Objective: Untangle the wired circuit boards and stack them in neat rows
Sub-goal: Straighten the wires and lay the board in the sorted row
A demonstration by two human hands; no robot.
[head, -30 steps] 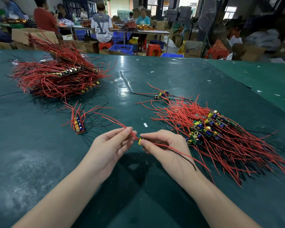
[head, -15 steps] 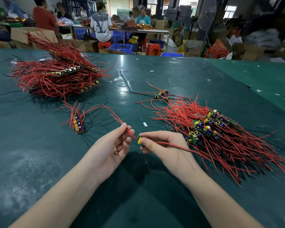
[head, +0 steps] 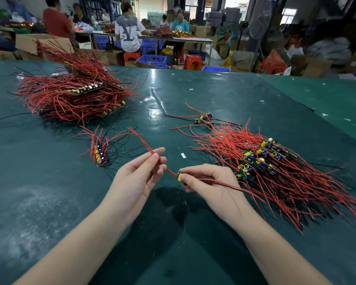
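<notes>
Hands at work over a dark green counter [head: 49, 202], seen from the head camera. Right hand [head: 210, 184], just right of centre, has its fingers curled and pinches a small circuit board [head: 180, 176] with a yellow capacitor between thumb and fingertips; red and black leads trail from it toward 4 o'clock across the back of the hand. Left hand [head: 138, 177], just left of centre, is half open, palm up, its fingers only lightly bent; thumb and forefinger pinch a red wire [head: 146, 146] that runs from the board up toward 11 o'clock. The two hands are near each other but apart, joined by the wire. Tangled pile of wired boards [head: 265, 161] lies at 3 o'clock, just beside the right hand. Short row of stacked boards [head: 100, 155] stands at 10 o'clock, near the left hand. Large stacked heap [head: 76, 95] lies farther off at 10 o'clock. Few loose boards [head: 202, 118] lie at 1 o'clock.
</notes>
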